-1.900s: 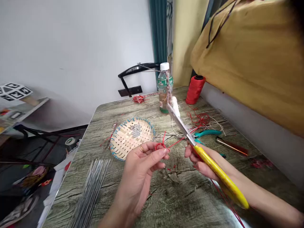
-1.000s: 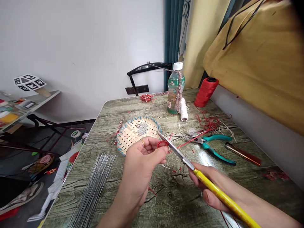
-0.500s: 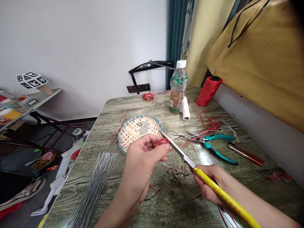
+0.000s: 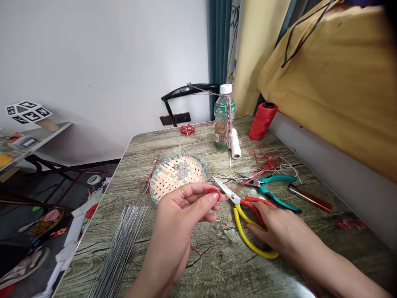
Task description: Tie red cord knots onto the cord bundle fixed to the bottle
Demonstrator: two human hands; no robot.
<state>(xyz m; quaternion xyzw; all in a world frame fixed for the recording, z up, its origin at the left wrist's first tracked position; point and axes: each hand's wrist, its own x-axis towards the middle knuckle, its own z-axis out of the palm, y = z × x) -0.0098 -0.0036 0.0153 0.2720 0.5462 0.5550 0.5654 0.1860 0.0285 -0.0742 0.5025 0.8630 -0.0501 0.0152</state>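
Between thumb and fingers, my left hand (image 4: 181,213) pinches a small red cord loop (image 4: 214,191) at the middle of the view. My right hand (image 4: 279,225) is around the red handle of the scissors (image 4: 235,198), which lie flat or nearly flat on the table with blades toward the upper left. One handle is yellow, the other red. Just behind my left hand is a shallow woven bamboo basket (image 4: 164,176) with blue edging, holding small clear beads (image 4: 182,169). A red cord runs from near the scissors toward a tangle of red thread (image 4: 268,160).
Teal-handled pliers (image 4: 279,179) and a brown-red lighter-like object (image 4: 310,198) lie right. Behind stand a bottle (image 4: 221,120), a white thread spool (image 4: 235,145) and a red spool (image 4: 262,121). A bundle of thin metal wires (image 4: 124,240) lies left on the table (image 4: 217,269).
My right hand has lowered the scissors from beside the loop to the tabletop and turned them flat. The left hand still pinches the loop. The view has shifted slightly right.
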